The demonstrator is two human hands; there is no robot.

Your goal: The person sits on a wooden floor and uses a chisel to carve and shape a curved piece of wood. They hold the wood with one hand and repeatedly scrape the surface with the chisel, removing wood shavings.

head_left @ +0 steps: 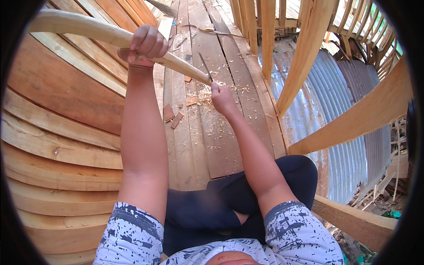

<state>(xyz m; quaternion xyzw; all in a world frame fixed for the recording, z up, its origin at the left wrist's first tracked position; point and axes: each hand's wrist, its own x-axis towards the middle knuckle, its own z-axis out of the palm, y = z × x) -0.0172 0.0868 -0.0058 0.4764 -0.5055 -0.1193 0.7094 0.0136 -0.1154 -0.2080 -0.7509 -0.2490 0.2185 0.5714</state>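
My left hand (149,43) is wrapped round a long, pale, peeled wooden pole (81,25). From the upper left the pole slants down to the right and narrows toward my right hand (223,99). That hand is closed on a knife, whose thin dark blade (205,66) points up and away, crossing at the pole's thin end. The knife's handle is hidden in my fingers. Beneath this end, pale wood shavings (204,98) lie heaped and scattered on the plank floor (221,150).
Stacked curved boards (62,145) rise along the left. Small reddish wood offcuts (168,113) lie on the planks. Upright timbers (267,39) stand at the right, with corrugated metal sheets (342,115) beyond and below. My folded legs (198,205) are close in front.
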